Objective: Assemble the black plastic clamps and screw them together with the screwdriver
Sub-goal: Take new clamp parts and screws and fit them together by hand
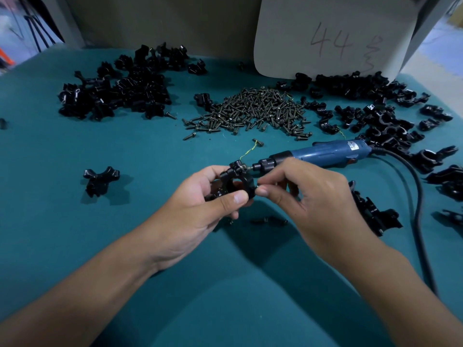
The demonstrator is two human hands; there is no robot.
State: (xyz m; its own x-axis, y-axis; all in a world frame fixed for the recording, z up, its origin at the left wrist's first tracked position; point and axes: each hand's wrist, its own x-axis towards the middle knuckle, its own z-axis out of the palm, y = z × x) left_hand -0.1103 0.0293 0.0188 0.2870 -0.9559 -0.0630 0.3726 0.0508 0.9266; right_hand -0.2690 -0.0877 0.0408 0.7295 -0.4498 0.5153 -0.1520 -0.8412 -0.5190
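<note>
Two heaps of black parts flank the screw pile (248, 108) on the teal surface (75, 221), within reach. Blue screwdriver (323, 152) lies idle (bit toward the work). Left hand (200, 204) clamps the clamp (234, 182) while right hand (308, 194) pinches a screw at its side.

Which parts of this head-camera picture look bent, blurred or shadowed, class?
Head view: wide-angle bending curves the teal table edge; corners are blurred; the left hand and right hand, working the black clamp, throw dark shadows toward the viewer; faint glare glints on the screw pile.
</note>
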